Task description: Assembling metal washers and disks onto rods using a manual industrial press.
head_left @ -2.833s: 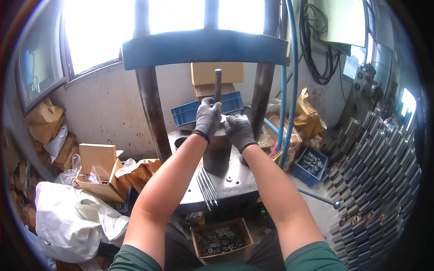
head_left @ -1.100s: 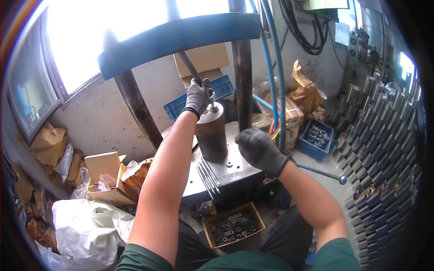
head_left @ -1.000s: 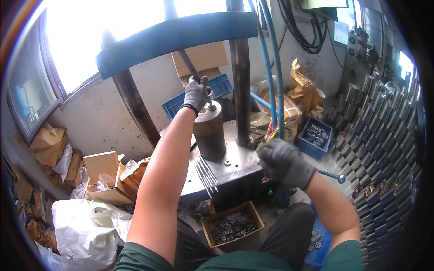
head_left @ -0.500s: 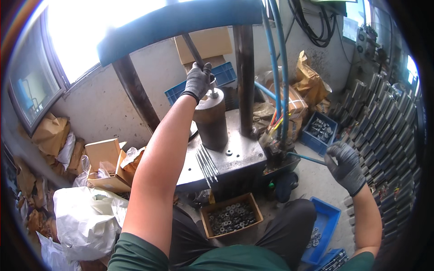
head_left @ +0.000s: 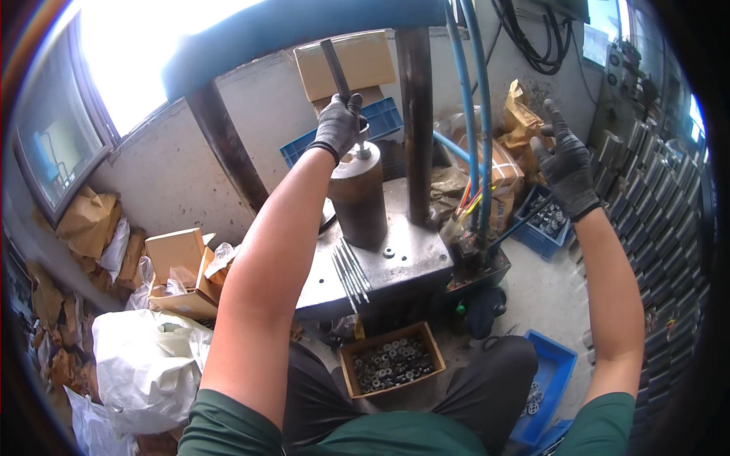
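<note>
My left hand (head_left: pixel 340 123), in a grey work glove, is closed around a dark metal bar (head_left: pixel 334 68) held upright and tilted, above a steel cylinder (head_left: pixel 359 197). The bar's lower end is hidden by the hand. A small metal fitting (head_left: pixel 363 152) sits on the cylinder's top, just beside my fingers. Off to the right, my gloved right hand (head_left: pixel 566 167) is raised with fingers stretched and apart. Just below its wrist ends a thin lever (head_left: pixel 521 220); whether they touch I cannot tell. Several thin metal rods (head_left: pixel 350 273) and a small ring (head_left: pixel 388 251) lie on the press table (head_left: pixel 418 254).
A blue press beam (head_left: pixel 304 30) spans overhead between dark posts (head_left: pixel 415 129). Blue hoses (head_left: pixel 471 114) hang at the right. A wooden box (head_left: pixel 437 361) of small rings stands between my knees. Blue crates (head_left: pixel 559 365) and stacked metal tubes (head_left: pixel 654 228) fill the right side.
My right hand has gone up and its fingers have opened out; the lever now slants upward. The bar's top end has come into sight below the beam; my left hand keeps its grip.
</note>
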`<state>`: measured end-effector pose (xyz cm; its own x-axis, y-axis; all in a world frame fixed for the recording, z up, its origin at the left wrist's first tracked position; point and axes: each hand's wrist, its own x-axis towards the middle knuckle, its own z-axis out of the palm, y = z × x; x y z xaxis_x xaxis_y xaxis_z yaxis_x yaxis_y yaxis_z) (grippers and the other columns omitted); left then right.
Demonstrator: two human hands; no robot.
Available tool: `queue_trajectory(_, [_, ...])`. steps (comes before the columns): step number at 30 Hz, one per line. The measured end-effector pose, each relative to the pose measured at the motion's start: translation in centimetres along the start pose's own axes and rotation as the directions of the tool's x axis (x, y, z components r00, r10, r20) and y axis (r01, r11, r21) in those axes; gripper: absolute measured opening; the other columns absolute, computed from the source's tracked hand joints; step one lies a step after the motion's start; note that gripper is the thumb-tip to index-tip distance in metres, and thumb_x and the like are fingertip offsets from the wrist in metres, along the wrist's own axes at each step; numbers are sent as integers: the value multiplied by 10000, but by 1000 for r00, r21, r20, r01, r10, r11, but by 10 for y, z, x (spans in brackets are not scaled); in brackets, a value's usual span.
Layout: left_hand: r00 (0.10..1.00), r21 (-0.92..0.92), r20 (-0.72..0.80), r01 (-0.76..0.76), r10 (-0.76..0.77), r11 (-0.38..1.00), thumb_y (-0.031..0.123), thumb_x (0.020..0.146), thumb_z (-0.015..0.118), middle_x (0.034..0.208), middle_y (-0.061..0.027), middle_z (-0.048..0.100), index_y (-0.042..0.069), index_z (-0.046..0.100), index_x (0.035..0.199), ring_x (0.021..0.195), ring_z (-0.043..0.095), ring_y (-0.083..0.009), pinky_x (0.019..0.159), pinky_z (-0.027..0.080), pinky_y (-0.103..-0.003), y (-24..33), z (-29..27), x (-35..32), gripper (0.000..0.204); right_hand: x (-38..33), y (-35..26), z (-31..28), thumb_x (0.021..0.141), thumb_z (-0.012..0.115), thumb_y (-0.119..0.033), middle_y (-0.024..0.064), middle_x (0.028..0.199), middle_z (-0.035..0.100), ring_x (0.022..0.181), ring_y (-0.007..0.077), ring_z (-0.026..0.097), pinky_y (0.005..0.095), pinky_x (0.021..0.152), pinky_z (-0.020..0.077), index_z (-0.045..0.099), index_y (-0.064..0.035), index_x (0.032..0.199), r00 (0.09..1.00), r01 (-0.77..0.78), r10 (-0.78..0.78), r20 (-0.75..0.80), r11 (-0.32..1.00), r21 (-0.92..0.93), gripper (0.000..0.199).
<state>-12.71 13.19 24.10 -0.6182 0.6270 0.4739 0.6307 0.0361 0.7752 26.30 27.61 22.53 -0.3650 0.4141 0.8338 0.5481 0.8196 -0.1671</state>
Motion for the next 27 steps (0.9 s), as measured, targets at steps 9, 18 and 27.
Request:
queue_trajectory(9, [999,126,46,12,-18,992,440,1099,499,834,-110,746,12,590,1259,779,750,-209,699,602,-365,6,3,5,466,-61,12,-33,913,678,-16,149,1061,730,811,230,704,335,770,585,640,-11,1300,994,31,-47,102,988,148,389])
queue_trajectory(18, [999,169,7,36,-38,985,443,1098,495,831,-109,753,6,596,1260,799,757,-220,765,592,-365,9,-1,5,477,-136,-35,-102,827,664,-92,209,1040,707,864,383,704,446,771,574,703,-25,1132,713,251,-242,658,964,83,315])
queue_trajectory(27, [999,208,-38,3,5,978,372,1087,543,825,-133,725,16,597,1216,780,739,-279,703,589,-422,7,5,2,382,-135,-37,-104,824,653,-115,194,925,730,834,374,713,453,798,579,757,-12,1063,652,137,-137,746,989,62,281])
